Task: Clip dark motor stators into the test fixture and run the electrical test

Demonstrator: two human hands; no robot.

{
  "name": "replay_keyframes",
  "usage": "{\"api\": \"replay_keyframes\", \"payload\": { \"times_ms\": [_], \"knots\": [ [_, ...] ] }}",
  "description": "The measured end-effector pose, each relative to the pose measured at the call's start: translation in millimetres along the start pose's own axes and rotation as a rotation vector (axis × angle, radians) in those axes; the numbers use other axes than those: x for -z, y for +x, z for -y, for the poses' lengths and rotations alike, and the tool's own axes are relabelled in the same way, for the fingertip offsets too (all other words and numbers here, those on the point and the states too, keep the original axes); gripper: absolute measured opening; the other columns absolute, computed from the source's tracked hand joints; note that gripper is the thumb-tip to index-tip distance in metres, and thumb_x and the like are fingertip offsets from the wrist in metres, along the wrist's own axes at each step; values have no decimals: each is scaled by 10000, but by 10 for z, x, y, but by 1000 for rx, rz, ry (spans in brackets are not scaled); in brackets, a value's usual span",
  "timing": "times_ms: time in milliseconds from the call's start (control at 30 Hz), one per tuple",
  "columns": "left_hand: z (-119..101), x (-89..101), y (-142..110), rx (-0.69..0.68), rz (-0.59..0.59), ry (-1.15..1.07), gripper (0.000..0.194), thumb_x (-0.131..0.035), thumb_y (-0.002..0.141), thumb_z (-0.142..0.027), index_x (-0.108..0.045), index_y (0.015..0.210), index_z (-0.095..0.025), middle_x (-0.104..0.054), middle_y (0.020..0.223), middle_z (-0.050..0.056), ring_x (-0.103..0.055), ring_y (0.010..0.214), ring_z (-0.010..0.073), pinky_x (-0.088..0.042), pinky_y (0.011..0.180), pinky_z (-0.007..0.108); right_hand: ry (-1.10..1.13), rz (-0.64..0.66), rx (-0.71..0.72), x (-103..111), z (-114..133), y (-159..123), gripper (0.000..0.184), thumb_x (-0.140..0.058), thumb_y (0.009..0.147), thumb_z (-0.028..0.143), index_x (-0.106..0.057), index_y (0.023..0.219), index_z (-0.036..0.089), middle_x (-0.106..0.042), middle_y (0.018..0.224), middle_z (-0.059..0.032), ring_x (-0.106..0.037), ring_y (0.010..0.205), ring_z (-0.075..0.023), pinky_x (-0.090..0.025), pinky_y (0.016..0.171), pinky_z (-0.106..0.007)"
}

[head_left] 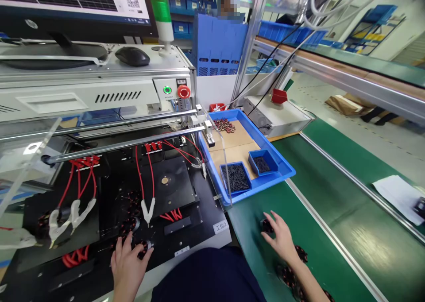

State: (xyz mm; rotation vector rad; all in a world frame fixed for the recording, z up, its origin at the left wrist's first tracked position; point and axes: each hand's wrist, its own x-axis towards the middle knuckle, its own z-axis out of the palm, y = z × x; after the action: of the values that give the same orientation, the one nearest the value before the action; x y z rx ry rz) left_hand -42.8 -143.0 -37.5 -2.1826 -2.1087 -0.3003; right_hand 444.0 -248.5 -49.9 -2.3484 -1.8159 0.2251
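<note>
My left hand (128,264) is over the black test fixture, thumb and forefinger closed around a small dark motor stator (143,248) with copper windings. Its other fingertips reach beside more such stators (129,224) grouped on the fixture. Above the green bench, my right hand (281,238) grips another wound stator (266,225) between thumb and fingers, partly hidden by them. Under my right forearm several more stators (286,275) lie on the green surface. White clip probes (148,211) on red wires stand on the fixture plate (172,182) ahead of my left hand.
A blue tray (282,171) holds two small bins of black pieces (236,178) and a pile of reddish coils (226,125). Metal rods (133,145) and a clear cover span the fixture. Behind are a monitor (76,9), red emergency button (183,91) and a person.
</note>
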Motion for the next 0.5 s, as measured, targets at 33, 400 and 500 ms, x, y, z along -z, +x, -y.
{"api": "replay_keyframes", "payload": {
  "times_ms": [33,400,500],
  "knots": [
    [16,-4,-4,-3,6,-9,250,-516,723,-352,-623,568,-188,-470,1219,128,-271,1269,342,-345,941,506,-58,20,36,-61,89,9,526,-474,747,372,-462,1255,237,-398,1342,-96,-367,1227,-277,-318,1004,-456],
    [-230,502,273,47,-323,-444,310,-570,733,-472,-591,617,-185,-553,1145,99,-463,1114,288,-383,951,461,-374,126,-304,-263,-479,-620,607,-360,727,210,-320,1330,267,-396,1297,-122,-447,1135,-287,-419,829,-470],
    [-493,656,605,4,-401,-523,231,-610,745,-404,-603,700,-178,-571,1112,92,-498,1067,251,-391,950,435,-274,171,-476,-330,-866,-806,621,-375,729,337,-281,1342,297,-422,1259,-149,-509,1045,-334,-446,719,-483]
  ]
}}
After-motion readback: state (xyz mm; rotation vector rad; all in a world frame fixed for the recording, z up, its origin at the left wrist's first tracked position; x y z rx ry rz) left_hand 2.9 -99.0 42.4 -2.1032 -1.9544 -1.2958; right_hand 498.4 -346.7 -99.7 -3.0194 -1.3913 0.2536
